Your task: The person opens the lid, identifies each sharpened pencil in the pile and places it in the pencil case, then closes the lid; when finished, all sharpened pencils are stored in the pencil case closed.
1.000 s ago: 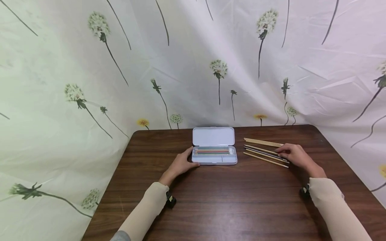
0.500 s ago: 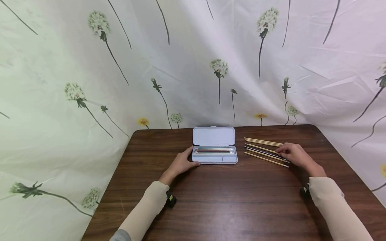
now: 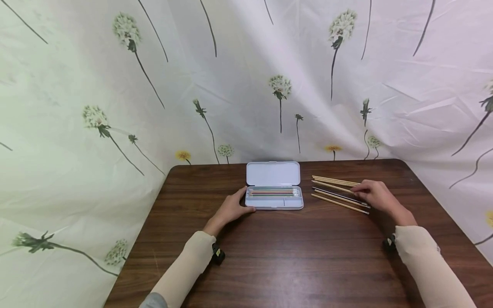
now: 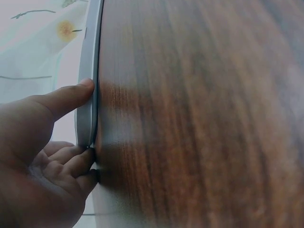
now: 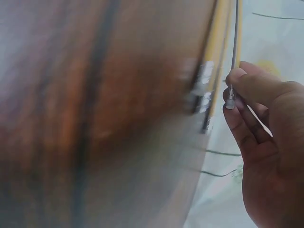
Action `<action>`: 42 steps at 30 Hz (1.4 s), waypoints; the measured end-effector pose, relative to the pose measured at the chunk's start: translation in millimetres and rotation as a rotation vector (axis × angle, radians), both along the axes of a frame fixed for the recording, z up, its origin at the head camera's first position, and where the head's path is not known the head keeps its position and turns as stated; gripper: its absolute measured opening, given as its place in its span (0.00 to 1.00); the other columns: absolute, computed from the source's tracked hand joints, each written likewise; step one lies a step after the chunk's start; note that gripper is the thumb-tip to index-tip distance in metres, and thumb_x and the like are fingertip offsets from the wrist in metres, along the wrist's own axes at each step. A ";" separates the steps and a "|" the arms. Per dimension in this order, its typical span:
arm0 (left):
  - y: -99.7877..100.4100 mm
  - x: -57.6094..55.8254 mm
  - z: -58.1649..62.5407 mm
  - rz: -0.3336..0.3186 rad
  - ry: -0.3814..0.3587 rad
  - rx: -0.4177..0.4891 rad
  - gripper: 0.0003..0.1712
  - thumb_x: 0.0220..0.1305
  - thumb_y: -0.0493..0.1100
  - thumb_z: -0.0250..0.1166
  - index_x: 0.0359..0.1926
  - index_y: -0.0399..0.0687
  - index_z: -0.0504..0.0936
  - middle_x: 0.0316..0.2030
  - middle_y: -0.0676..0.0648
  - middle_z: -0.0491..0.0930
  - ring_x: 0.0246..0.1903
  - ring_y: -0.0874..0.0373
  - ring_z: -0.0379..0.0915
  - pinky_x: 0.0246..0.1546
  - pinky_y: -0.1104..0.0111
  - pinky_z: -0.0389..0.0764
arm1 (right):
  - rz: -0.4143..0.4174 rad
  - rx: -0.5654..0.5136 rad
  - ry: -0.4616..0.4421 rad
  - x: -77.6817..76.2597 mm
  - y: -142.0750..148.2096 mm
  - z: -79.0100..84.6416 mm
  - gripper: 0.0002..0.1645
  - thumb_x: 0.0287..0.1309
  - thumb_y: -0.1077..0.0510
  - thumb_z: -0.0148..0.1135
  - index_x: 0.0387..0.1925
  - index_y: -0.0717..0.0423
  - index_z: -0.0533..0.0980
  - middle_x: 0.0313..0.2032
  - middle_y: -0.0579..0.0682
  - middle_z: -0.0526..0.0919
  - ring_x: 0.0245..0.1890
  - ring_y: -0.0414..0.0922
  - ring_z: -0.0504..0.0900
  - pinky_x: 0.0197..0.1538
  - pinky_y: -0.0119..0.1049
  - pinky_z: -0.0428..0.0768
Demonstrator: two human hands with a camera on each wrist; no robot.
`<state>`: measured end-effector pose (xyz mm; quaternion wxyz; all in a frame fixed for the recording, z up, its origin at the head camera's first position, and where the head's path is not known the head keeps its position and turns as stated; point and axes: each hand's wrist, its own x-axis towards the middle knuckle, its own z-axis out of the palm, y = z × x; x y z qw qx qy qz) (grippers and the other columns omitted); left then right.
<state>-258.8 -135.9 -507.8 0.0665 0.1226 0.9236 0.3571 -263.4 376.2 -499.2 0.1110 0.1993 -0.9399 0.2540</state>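
Observation:
An open white pencil case (image 3: 265,203) lies near the table's back edge with its lid raised; several pencils (image 3: 271,193) lie in its long compartment. My left hand (image 3: 231,208) holds the case's left end. In the left wrist view, the thumb (image 4: 76,99) presses the front side while the other fingers curl at the end. On the right, my right hand (image 3: 379,199) pinches one yellow pencil (image 3: 331,185) near its eraser end, between thumb and fingertips. The right wrist view shows its silvery ferrule (image 5: 231,97) at the fingers. Beside it lie several loose pencils (image 3: 340,205), one of them dark.
More yellow pencils (image 3: 335,180) lie just behind the pinched one. The brown wooden table (image 3: 292,256) ends at the back against a white curtain (image 3: 239,107) printed with dandelions. Black wrist cameras sit under both sleeves.
My right hand has drawn the pinched pencil slightly back, away from the dark pencil and towards the rear group. The left hand and the case have stayed in place.

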 end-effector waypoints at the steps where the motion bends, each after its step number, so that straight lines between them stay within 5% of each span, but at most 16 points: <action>1: 0.1 -0.1 0.0 0.000 0.000 -0.001 0.53 0.68 0.51 0.76 0.83 0.40 0.59 0.80 0.37 0.65 0.79 0.42 0.62 0.78 0.48 0.67 | 0.001 -0.010 0.005 -0.1 -1.2 2.2 0.13 0.62 0.73 0.69 0.42 0.58 0.92 0.34 0.51 0.89 0.31 0.33 0.80 0.34 0.32 0.77; 9: 0.2 -0.5 0.3 0.001 -0.008 -0.007 0.53 0.68 0.52 0.76 0.83 0.41 0.59 0.80 0.38 0.64 0.80 0.42 0.61 0.78 0.48 0.67 | 0.070 -0.035 0.085 -5.5 -18.2 21.7 0.14 0.61 0.76 0.70 0.41 0.57 0.91 0.32 0.45 0.89 0.30 0.30 0.80 0.33 0.30 0.79; 17: -0.5 1.3 2.7 0.002 -0.006 0.001 0.53 0.68 0.51 0.76 0.83 0.39 0.59 0.80 0.37 0.64 0.79 0.41 0.61 0.78 0.47 0.67 | 0.148 -0.036 0.074 -9.3 -43.2 40.7 0.15 0.63 0.74 0.69 0.44 0.57 0.91 0.34 0.46 0.89 0.33 0.38 0.84 0.35 0.32 0.80; 31: 0.1 -0.6 -0.9 0.004 -0.003 0.008 0.52 0.67 0.51 0.77 0.83 0.40 0.60 0.80 0.38 0.64 0.80 0.41 0.61 0.78 0.47 0.67 | 0.286 -0.032 0.134 -24.8 -97.2 56.6 0.15 0.61 0.74 0.71 0.43 0.54 0.92 0.35 0.44 0.88 0.34 0.37 0.83 0.36 0.33 0.80; 42: 0.9 -1.2 -0.9 0.007 -0.003 -0.009 0.53 0.67 0.51 0.77 0.83 0.40 0.60 0.80 0.37 0.65 0.79 0.40 0.62 0.77 0.46 0.68 | 0.368 -0.057 0.050 -39.0 -142.3 59.4 0.11 0.65 0.70 0.71 0.44 0.55 0.92 0.37 0.52 0.89 0.34 0.39 0.80 0.37 0.35 0.79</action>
